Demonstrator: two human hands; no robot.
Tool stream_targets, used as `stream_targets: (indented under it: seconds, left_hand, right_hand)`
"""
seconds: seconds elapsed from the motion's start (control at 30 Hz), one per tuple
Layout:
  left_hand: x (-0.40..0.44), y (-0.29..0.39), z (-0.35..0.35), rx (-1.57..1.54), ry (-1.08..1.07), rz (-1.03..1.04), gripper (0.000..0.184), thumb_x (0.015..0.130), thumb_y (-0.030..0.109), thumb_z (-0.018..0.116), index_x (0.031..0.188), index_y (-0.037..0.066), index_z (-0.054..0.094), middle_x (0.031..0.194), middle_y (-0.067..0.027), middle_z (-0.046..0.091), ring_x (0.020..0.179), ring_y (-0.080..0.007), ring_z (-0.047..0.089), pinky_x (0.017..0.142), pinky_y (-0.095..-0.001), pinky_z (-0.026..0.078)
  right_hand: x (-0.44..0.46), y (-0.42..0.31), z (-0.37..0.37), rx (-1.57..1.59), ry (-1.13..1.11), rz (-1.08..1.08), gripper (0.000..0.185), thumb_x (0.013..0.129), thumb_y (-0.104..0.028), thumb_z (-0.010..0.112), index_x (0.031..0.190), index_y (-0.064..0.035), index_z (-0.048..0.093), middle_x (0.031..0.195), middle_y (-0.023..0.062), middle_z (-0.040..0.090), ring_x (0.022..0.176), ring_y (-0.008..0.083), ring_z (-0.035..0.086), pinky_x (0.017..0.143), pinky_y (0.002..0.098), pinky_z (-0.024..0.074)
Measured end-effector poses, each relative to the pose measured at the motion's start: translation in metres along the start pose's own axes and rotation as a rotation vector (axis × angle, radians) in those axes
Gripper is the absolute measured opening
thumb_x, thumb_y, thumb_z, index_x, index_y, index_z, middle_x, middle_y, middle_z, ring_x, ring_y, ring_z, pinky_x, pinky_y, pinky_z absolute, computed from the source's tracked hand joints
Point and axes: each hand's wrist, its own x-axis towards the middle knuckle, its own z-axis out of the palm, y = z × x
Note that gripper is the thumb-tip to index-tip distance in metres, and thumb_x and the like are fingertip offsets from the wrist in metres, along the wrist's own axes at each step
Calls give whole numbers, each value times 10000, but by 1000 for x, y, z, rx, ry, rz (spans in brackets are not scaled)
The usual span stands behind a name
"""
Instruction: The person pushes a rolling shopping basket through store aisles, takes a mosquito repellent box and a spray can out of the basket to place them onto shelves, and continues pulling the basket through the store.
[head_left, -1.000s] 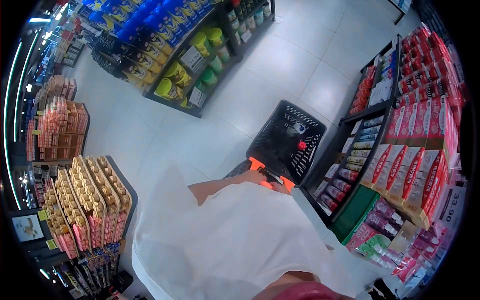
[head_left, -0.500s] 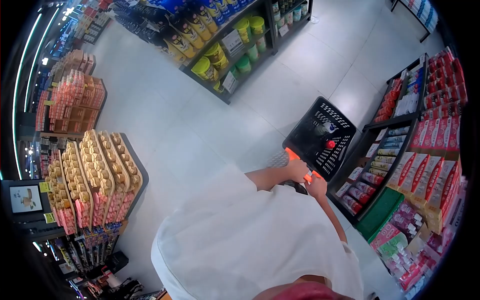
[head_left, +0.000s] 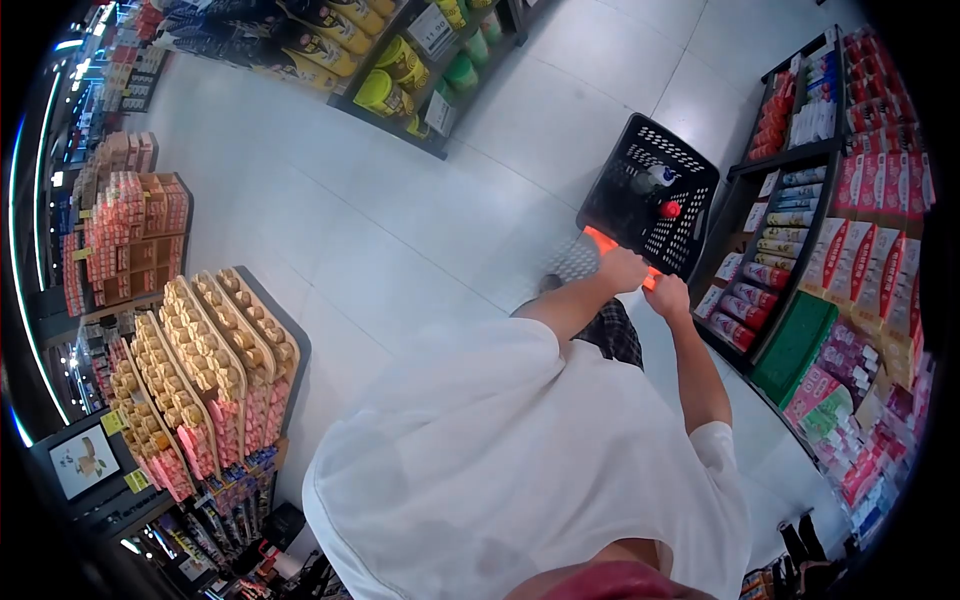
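Observation:
A black perforated shopping basket (head_left: 612, 212) stands in front of me, with an orange handle (head_left: 600, 240) along its near side. My left hand (head_left: 625, 268) is closed around the middle of that handle. Closer to its right end, my right hand (head_left: 667, 297) grips the same bar, fingers wrapped. Inside the basket lie a white-and-blue item (head_left: 660, 176) and something with a round red top (head_left: 669, 209); their exact kinds are too small to tell.
Close on the right runs a shelf rack (head_left: 765, 270) of cans and boxed goods. A dark shelf (head_left: 440, 150) with yellow and green tubs stands ahead. To the left is a slanted display (head_left: 215, 360) of gold-wrapped goods. Pale floor tiles (head_left: 400, 230) lie between.
The shelf ahead has slid up and left in view, and the basket sits slightly higher and further right. More of my right forearm and a checked trouser leg now show. Both hands keep their hold.

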Motion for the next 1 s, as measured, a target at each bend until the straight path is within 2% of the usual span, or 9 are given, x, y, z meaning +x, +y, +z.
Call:
stream_targets:
  seconds: [0.17,0.47,0.53,0.57,0.6,0.7,0.77,1.0]
  left_hand:
    - [14,0,-6,30,8,-10,163,778,172,579,783,100,725,805,-88,710,783,-260,697,670,-387,544]
    - [75,-9,-22,47,22,-77,171,755,234,603,792,127,732,817,-83,716,786,-257,701,686,-390,551]
    - [93,-13,-22,58,29,-100,177,748,256,614,795,135,734,835,-89,717,807,-259,699,691,-394,555]
    - [101,-14,-27,51,-20,-94,186,738,271,629,807,133,733,841,-103,713,815,-262,695,690,-401,555]
    - [109,-16,-29,40,1,-132,196,734,281,635,796,117,723,822,-105,707,802,-267,693,679,-410,551]
    - [133,-21,-44,108,-42,-126,246,729,304,650,856,99,696,802,-108,698,769,-284,688,655,-424,545]
    - [146,-24,-49,164,12,-150,247,725,318,667,842,101,685,765,-98,687,762,-270,688,650,-414,549]
    - [193,-36,-66,167,9,-226,222,722,292,658,830,100,693,780,-107,691,757,-272,687,670,-418,553]
  right_hand:
    - [11,13,1,2,76,-45,327,777,-355,668,815,-31,703,811,194,684,754,354,665,717,448,542]
    - [61,46,-40,-30,58,-126,295,781,-344,635,785,-58,703,799,172,686,769,338,669,724,439,538]
    - [75,58,-44,-48,114,-168,297,793,-357,620,773,-73,705,808,161,689,793,324,670,719,431,537]
    - [82,65,-51,-77,33,-172,316,801,-375,613,772,-75,709,815,156,691,812,314,669,715,425,536]
    - [91,70,-49,-87,49,-132,275,737,-367,640,788,-109,720,795,121,695,782,301,679,722,423,539]
    - [119,84,-57,-43,-10,-113,259,747,-301,631,867,-89,721,943,143,700,880,307,685,762,416,551]
    - [118,81,-92,-3,-45,-92,247,775,-296,619,885,-104,730,919,135,709,861,294,693,747,408,554]
    - [154,104,-125,34,14,-150,232,771,-274,621,868,-95,730,871,118,713,826,289,696,723,404,554]
